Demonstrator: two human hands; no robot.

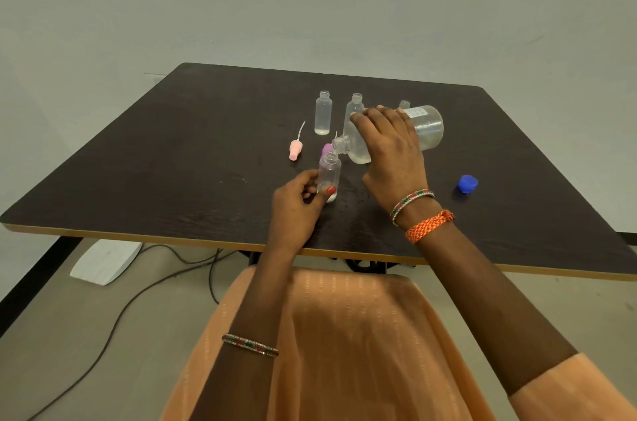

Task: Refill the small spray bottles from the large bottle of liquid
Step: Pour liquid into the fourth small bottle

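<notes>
My right hand [391, 148] grips the large clear bottle [427, 127], tipped on its side with its open neck [339, 144] just above the mouth of a small clear bottle [329, 172]. My left hand [298, 205] holds that small bottle upright on the dark table [172, 151] by its base; a little liquid shows at its bottom. Two more small open bottles stand behind: one [323, 113] at the left with some liquid, another [354, 107] partly hidden by my right hand. The top of a third [404, 104] peeks out behind the large bottle.
A pink spray cap with its thin tube [296, 148] lies left of the bottles. A purple cap [326, 148] sits behind the held bottle. The large bottle's blue cap [467, 183] rests at the right. Cables and a white block lie on the floor below.
</notes>
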